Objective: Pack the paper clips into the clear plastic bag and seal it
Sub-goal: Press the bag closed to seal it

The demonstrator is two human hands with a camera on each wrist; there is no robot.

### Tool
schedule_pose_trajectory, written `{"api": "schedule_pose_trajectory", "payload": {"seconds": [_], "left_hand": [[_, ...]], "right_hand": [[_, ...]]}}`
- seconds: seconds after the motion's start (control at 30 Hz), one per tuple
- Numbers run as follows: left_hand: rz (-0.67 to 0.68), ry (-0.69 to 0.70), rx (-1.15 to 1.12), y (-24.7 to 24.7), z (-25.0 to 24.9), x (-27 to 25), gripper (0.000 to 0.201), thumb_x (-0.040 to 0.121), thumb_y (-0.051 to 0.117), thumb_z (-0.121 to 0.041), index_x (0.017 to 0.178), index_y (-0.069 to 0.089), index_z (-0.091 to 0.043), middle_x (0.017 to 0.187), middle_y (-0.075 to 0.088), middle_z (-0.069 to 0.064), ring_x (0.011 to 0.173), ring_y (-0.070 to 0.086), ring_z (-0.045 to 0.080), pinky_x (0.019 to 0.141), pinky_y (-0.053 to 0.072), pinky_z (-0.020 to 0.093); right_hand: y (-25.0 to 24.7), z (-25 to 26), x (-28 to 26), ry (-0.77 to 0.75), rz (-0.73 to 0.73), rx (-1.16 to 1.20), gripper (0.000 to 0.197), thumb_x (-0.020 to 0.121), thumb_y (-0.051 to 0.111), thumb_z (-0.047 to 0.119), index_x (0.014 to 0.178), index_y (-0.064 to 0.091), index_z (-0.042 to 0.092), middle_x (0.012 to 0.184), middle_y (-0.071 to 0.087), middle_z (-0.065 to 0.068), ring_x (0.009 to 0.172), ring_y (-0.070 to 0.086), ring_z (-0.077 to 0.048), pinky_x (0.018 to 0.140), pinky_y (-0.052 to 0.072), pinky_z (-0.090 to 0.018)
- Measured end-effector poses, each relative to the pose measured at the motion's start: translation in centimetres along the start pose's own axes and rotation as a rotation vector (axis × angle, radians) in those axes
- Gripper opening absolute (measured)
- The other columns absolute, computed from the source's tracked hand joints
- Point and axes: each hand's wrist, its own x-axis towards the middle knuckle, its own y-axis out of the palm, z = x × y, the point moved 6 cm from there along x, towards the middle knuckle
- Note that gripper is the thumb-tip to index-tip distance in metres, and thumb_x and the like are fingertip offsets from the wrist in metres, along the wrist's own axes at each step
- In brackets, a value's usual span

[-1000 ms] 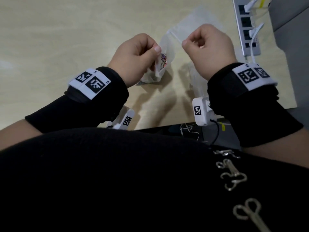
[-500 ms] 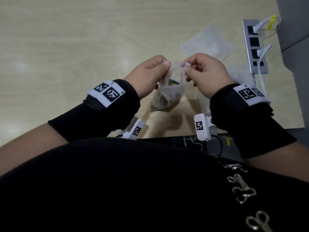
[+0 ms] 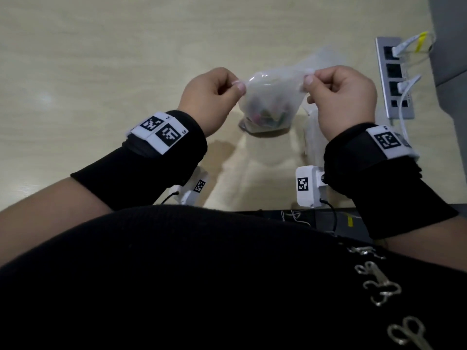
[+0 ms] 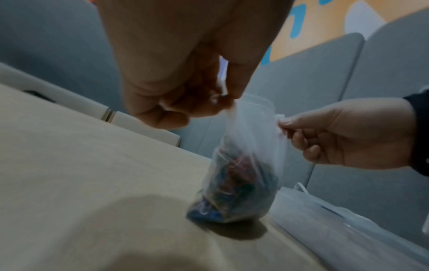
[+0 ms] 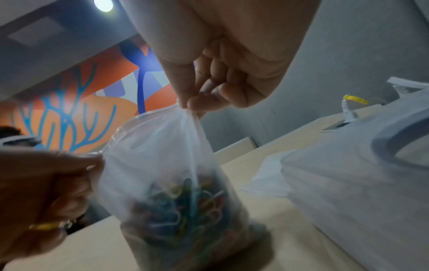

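Bag mouth stretched between two pinches, clips hanging below

Bag [image 3: 271, 97] hangs w/ its mouth edge pulled roughly level from hand to hand; that edge is the long axis the sealing move turns on. Left hand [image 3: 209, 99] pinches the left corner between thumb and forefinger, other fingers curled in. Right hand [image 3: 341, 97] pinches the right corner the same way; right wrist view shows plastic gathered into a tight pleat under that pinch. So both grips are clamped on the bag's top corners, one at each end of the mouth, neither nearer the middle.

Paper clips [image 5: 185, 199] sit as a coloured heap at the bottom, straight below the mouth, approx. midway between the two grips. Bag bottom looks to rest on or just above the table [image 3: 101, 59]; shadow sits right under it, can't tell contact for sure.

Judgement: packing looks done, sealing not yet. Mouth appears open, bulging between the corners. Next move prob. needs the two lips pressed together along that left-right line.

Also on the table: another plastic bag [image 3: 326, 56] beyond the hands, power strip [image 3: 394, 79] far right.
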Motion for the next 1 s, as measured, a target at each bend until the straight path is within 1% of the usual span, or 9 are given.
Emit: {"api": "schedule_pose_trajectory", "payload": {"seconds": [0.07, 0.13, 0.23, 0.3, 0.43, 0.5, 0.63, 0.8, 1.0], "left_hand": [[-0.047, 0.004, 0.147, -0.2, -0.2, 0.4, 0.012, 0.084, 0.059, -0.032, 0.095, 0.061, -0.028, 0.087, 0.057, -0.007, 0.077, 0.053, 0.011, 0.080, 0.048, 0.029], [-0.071, 0.089, 0.243, -0.1, -1.4, 0.4, 0.035, 0.076, 0.058, -0.037, 0.111, 0.058, -0.034, 0.105, 0.050, -0.005, 0.097, 0.053, 0.016, 0.094, 0.045, 0.036], [-0.026, 0.279, 0.390, 1.1, -4.3, -0.4, 0.040, 0.076, 0.059, -0.050, 0.115, 0.058, -0.043, 0.114, 0.049, -0.009, 0.117, 0.042, 0.018, 0.097, 0.034, 0.036], [-0.011, 0.368, 0.430, 1.6, -5.5, -0.6, 0.032, 0.079, 0.060, -0.055, 0.109, 0.063, -0.043, 0.109, 0.051, -0.015, 0.118, 0.038, 0.018, 0.092, 0.028, 0.034], [-0.034, 0.420, 0.415, 1.6, -6.1, -0.2, 0.028, 0.079, 0.060, -0.060, 0.099, 0.068, -0.042, 0.099, 0.051, -0.021, 0.117, 0.038, 0.017, 0.090, 0.025, 0.034], [-0.025, 0.440, 0.413, 1.8, -6.2, -0.1, 0.028, 0.079, 0.060, -0.061, 0.096, 0.069, -0.041, 0.098, 0.052, -0.021, 0.116, 0.039, 0.018, 0.090, 0.026, 0.035], [-0.018, 0.461, 0.405, 1.7, -6.1, 0.4, 0.028, 0.080, 0.059, -0.059, 0.093, 0.069, -0.037, 0.100, 0.056, -0.016, 0.115, 0.041, 0.019, 0.090, 0.026, 0.034], [0.004, 0.426, 0.444, 1.0, -5.4, 0.9, 0.025, 0.081, 0.060, -0.055, 0.093, 0.068, -0.034, 0.103, 0.052, -0.018, 0.116, 0.040, 0.020, 0.090, 0.025, 0.035], [-0.041, 0.284, 0.444, -2.0, -2.4, 2.3, 0.020, 0.084, 0.058, -0.046, 0.093, 0.065, -0.029, 0.109, 0.058, -0.007, 0.112, 0.048, 0.026, 0.095, 0.039, 0.043]], "right_hand": [[0.2, -0.1, -0.1, -0.023, 0.027, -0.078, 0.008, 0.084, 0.065, 0.029, 0.076, 0.064, 0.029, 0.075, 0.069, 0.006, 0.065, 0.063, -0.008, 0.074, 0.056, -0.029], [0.4, 0.3, -0.3, -0.057, 0.047, -0.133, 0.007, 0.083, 0.066, 0.032, 0.079, 0.069, 0.028, 0.074, 0.066, 0.012, 0.072, 0.063, -0.008, 0.077, 0.055, -0.027], [0.6, 1.3, -0.5, -0.128, 0.080, -0.196, 0.016, 0.084, 0.064, 0.034, 0.090, 0.074, 0.024, 0.089, 0.070, 0.009, 0.082, 0.064, -0.008, 0.083, 0.052, -0.026], [0.7, 1.9, -0.7, -0.204, 0.118, -0.262, 0.019, 0.086, 0.062, 0.032, 0.097, 0.075, 0.023, 0.097, 0.069, 0.003, 0.084, 0.061, -0.007, 0.083, 0.049, -0.022], [0.9, 2.8, -1.0, -0.344, 0.151, -0.306, 0.021, 0.087, 0.060, 0.030, 0.098, 0.075, 0.022, 0.090, 0.068, -0.002, 0.078, 0.057, -0.009, 0.074, 0.043, -0.018], [1.0, 3.0, -1.2, -0.387, 0.157, -0.313, 0.020, 0.086, 0.060, 0.031, 0.096, 0.076, 0.023, 0.085, 0.067, -0.002, 0.074, 0.054, -0.007, 0.070, 0.040, -0.015], [1.0, 3.2, -1.1, -0.431, 0.145, -0.369, 0.018, 0.087, 0.060, 0.031, 0.093, 0.075, 0.023, 0.084, 0.067, -0.002, 0.073, 0.053, -0.008, 0.069, 0.037, -0.017], [1.1, 3.0, -0.8, -0.401, 0.125, -0.442, 0.017, 0.088, 0.056, 0.031, 0.092, 0.071, 0.023, 0.090, 0.065, 0.002, 0.078, 0.055, -0.012, 0.071, 0.036, -0.020], [-0.9, 1.0, 0.4, -0.243, -0.001, -0.436, 0.019, 0.093, 0.050, 0.027, 0.096, 0.064, 0.015, 0.100, 0.060, -0.002, 0.085, 0.056, -0.015, 0.077, 0.039, -0.021]]}}
